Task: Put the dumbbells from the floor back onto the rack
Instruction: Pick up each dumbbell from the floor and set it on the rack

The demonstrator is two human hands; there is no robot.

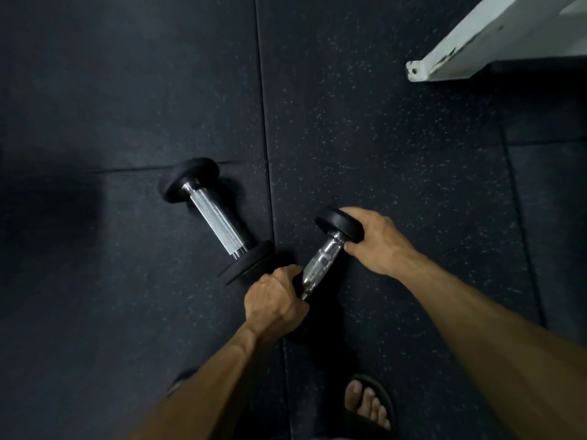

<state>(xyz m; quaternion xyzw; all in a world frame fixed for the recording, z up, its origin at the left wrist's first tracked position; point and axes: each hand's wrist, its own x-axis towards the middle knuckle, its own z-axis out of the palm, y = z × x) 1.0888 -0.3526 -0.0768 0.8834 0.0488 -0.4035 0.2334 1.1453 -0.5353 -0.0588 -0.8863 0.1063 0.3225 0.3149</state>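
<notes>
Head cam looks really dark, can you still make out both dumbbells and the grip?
Head view: dim, wide-angle bending at the edges; dark shadow at left. Chrome glare marks the free dumbbell and the held dumbbell; left hand and right hand read clearly, black ends blend into floor.

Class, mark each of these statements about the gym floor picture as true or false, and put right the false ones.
1. Both hands hold the same dumbbell. True: the left hand grips its near end, the right hand its far head.
2. The second dumbbell lies on the floor mat, untouched. True.
3. The second dumbbell stands upright on one head. False: it lies on its side.
4. The person wears closed shoes. False: bare toes show in an open sandal.
5. The white metal beam is at upper left. False: upper right.
</notes>
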